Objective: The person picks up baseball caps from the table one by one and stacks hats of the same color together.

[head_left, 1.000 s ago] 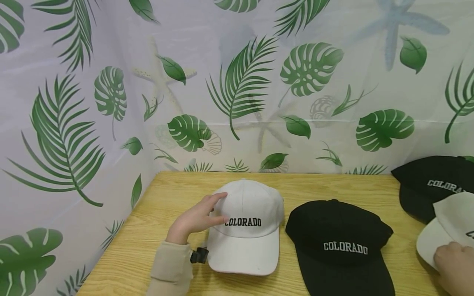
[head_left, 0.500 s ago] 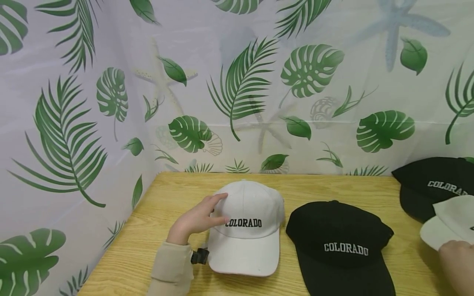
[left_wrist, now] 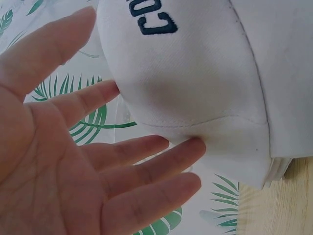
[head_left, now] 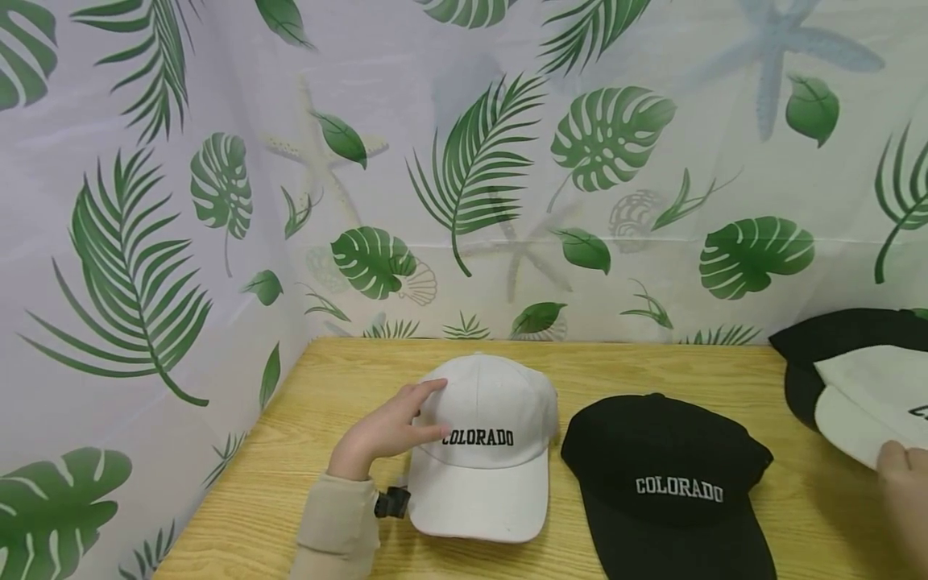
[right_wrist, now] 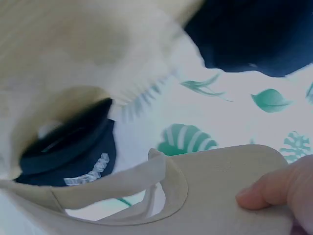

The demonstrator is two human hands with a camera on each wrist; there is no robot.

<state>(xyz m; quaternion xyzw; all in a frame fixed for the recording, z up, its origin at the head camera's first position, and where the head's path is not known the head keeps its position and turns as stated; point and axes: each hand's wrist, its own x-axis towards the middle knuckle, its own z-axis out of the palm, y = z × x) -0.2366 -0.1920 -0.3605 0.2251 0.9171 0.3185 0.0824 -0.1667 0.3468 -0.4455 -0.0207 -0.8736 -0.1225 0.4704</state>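
Note:
In the head view a white baseball cap point(head_left: 482, 499) with dark COLORADO lettering sits on the table, brim toward me. My left hand point(head_left: 384, 431) lies along its left side with thumb and fingers spread; in the left wrist view, fingertips point(left_wrist: 193, 147) are right at the crown point(left_wrist: 186, 83). Layered edges show under that cap's brim. At the right edge of the head view, my right hand point(head_left: 902, 483) pinches the brim of an off-white cap point(head_left: 863, 387). The right wrist view shows my thumb point(right_wrist: 266, 191) on this brim point(right_wrist: 220, 174) and the cap's inner band.
A black COLORADO cap point(head_left: 660, 443) lies between my hands, brim toward me. Another black cap point(head_left: 812, 342) stands at the back right, partly hidden behind the held cap. Behind the wooden table point(head_left: 362, 362) hangs a leaf-patterned cloth point(head_left: 638, 282).
The off-white cap has moved up in the head view with my right hand and now covers the rear black cap's lettering. My left hand stays at the white cap.

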